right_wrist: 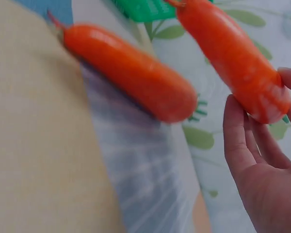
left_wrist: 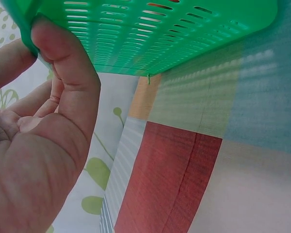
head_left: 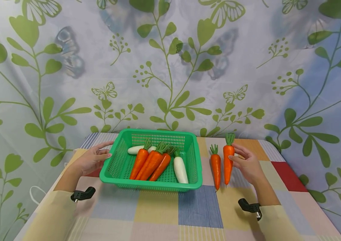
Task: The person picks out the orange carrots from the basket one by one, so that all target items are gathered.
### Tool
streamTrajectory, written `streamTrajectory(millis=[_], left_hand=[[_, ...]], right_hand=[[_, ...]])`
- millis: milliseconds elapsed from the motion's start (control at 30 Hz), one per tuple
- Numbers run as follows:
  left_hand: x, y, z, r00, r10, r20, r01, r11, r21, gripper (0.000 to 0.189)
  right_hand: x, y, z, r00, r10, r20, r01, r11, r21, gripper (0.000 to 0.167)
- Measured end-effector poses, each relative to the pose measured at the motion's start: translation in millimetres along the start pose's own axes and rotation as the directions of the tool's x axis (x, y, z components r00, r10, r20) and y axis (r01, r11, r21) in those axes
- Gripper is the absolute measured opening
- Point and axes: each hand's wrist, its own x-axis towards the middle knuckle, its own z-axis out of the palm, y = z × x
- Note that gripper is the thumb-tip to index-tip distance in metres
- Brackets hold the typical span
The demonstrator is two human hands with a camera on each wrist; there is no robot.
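Observation:
In the head view a green plastic basket (head_left: 113,182) holds several orange carrots (head_left: 155,164) and two white radishes (head_left: 180,170). My left hand (head_left: 93,159) is at the basket's left side; in the left wrist view its thumb and a finger (left_wrist: 58,43) pinch the rim. To the right of the basket, my right hand (head_left: 246,164) holds a carrot (head_left: 227,160) near its leafy top, fingers on one side and thumb on the other. This carrot is raised off the cloth in the right wrist view. Another carrot (head_left: 216,167) lies on the cloth just left of it.
A patchwork-patterned cloth (head_left: 155,207) covers the table. Behind it hangs a pale curtain (head_left: 188,83) with green leaves and butterflies. A white cable (head_left: 35,192) loops at the table's left edge.

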Motion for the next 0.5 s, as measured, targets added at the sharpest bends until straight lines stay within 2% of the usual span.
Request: streamTrajectory(millis=[200,500], left_hand=[[2.1,-1.5,0.1,1.0,-0.001,0.005,0.001,1.0,-0.005,0.078],[2.2,-3.3,-0.4,1.0,0.003,-0.002,-0.003,1.0,-0.019,0.077]], right_hand=[[5.8,11.2,-14.1,0.998,0.067,-0.011,-0.068,0.988,-0.138,0.066],[15.4,18.3,-24.2,0.989,0.15,0.011,-0.14,0.942,-0.305,0.068]])
